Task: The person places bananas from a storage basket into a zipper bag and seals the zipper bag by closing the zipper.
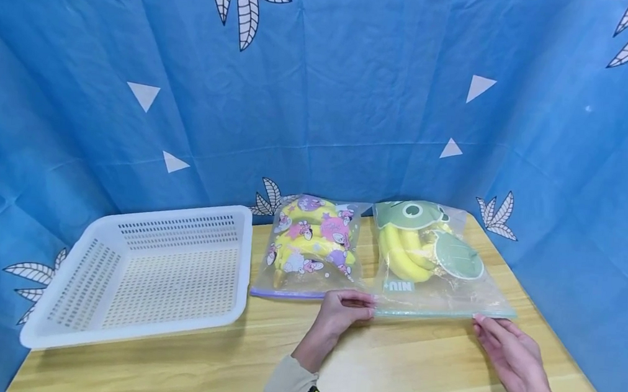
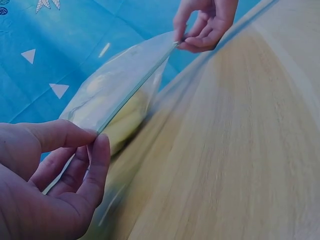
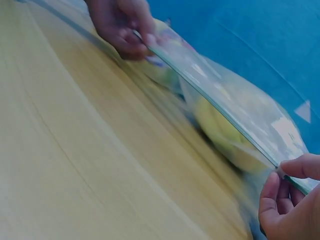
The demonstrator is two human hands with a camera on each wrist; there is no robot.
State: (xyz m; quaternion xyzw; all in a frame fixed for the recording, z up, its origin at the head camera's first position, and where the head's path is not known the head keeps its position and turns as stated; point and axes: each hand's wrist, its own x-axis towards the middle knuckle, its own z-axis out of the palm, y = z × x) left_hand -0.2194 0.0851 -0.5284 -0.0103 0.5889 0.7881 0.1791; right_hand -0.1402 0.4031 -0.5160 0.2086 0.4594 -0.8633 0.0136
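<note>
A clear zip bag point(image 1: 451, 298) with a green print lies at the right of the table, with yellow bananas point(image 1: 405, 254) inside it. My left hand point(image 1: 339, 316) pinches the left end of its pale green zip edge between thumb and fingers. At the right end of the same edge, my right hand point(image 1: 513, 356) pinches with thumb and forefinger; in the right wrist view a small piece at the zip point(image 3: 280, 171) sits between those fingertips. Both wrist views show the edge stretched straight between the hands, with the bananas point(image 2: 125, 120) behind it.
A second zip bag point(image 1: 315, 246) with pink and purple prints and a purple zip holds more bananas, just left of the green one. A white perforated basket point(image 1: 134, 328) stands on the left of the wooden table point(image 1: 404, 378). Blue printed cloth point(image 1: 357, 88) hangs behind.
</note>
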